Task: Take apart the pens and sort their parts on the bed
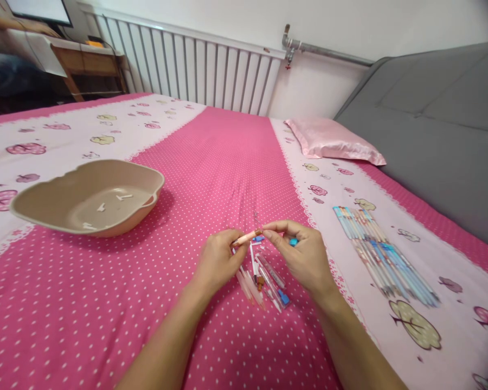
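Between my two hands is a slim peach-coloured pen (248, 237) with a brown end, held nearly level above the bed. My left hand (219, 260) is closed around its left end. The thumb and fingers of my right hand (303, 254) pinch the brown end on the right. Below the hands, on the pink dotted sheet, lies a loose pile of clear pen barrels (271, 273), thin pale tubes (246, 281) and small parts, among them a blue piece (283, 297). Another blue piece (293, 241) shows beside my right fingers.
A beige basin (85, 179) with several small white pieces stands at left. Rows of pens (390, 260) lie at right. Farther back are a pink pillow (333, 141), a grey headboard (431, 103) and a white radiator (187, 65). Another person's arm (20, 24) rests on a desk.
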The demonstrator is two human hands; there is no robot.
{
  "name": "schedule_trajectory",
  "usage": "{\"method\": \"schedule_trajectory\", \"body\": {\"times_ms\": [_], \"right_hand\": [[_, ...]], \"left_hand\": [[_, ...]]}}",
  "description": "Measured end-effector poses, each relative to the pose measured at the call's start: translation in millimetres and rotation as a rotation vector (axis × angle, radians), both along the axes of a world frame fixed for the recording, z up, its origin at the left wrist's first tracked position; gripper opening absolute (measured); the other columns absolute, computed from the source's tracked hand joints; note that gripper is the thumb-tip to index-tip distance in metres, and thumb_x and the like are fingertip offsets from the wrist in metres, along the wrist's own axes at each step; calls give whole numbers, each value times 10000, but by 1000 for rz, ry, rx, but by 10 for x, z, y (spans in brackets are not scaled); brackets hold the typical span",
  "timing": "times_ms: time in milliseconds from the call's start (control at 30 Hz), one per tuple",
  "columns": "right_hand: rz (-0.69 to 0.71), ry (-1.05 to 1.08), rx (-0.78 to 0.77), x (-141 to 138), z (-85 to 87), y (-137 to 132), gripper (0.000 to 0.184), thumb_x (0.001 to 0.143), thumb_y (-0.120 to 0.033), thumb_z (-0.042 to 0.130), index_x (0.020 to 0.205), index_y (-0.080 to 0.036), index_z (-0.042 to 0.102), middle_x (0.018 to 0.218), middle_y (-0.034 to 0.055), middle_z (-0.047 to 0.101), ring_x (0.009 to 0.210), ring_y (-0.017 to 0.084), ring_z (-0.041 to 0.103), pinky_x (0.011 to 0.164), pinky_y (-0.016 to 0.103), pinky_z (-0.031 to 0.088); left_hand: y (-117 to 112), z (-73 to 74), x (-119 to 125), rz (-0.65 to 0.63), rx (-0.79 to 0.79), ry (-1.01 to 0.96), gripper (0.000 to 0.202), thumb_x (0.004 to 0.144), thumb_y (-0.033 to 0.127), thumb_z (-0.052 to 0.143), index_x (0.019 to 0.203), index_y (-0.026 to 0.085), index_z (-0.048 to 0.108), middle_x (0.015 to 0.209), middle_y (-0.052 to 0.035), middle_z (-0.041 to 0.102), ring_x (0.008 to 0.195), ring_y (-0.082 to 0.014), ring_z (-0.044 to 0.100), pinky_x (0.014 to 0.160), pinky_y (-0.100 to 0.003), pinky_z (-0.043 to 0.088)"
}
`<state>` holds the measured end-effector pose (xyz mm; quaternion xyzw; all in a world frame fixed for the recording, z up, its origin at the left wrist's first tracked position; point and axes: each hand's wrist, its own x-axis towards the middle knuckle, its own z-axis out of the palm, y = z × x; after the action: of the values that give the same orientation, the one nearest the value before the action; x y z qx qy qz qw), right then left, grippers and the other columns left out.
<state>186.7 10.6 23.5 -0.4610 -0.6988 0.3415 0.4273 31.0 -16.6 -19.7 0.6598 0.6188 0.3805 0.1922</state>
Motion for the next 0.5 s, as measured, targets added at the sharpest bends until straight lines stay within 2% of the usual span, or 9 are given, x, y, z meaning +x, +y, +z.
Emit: {"method": "schedule_trajectory", "body": {"times_ms": [133,300,400,500], "right_hand": [[0,-20,24,-5,12,-16,213,739,-355,620,823,-189,722,576,-14,582,432,68,324,429,216,294],[-101,-138,5,87,-37,92,283,723,-407,616,847,-174,719,533,-5,589,421,95,405,442,235,327],[-84,-350,-36,156,-144,204,191,713,-326,626,819,-198,722,678,29,683,580,157,579,557,270,413],[-55,-580,-80,176,-259,269,143,712,-215,614,802,-228,724,832,42,717,785,214,640,699,318,437]], "left_hand": [[-4,3,2,-2,-9,-10,224,822,282,443,736,167,616,603,5,529,539,-107,426,528,-227,280],[5,-7,-1,15,-6,-47,232,820,295,455,752,166,636,600,4,542,528,-106,426,512,-225,271],[12,-11,-5,28,-16,-47,220,809,292,472,776,163,647,595,3,541,521,-107,418,505,-226,265],[17,-10,-8,39,-25,-43,224,803,306,479,744,160,638,577,10,517,520,-104,409,503,-221,265]]}}
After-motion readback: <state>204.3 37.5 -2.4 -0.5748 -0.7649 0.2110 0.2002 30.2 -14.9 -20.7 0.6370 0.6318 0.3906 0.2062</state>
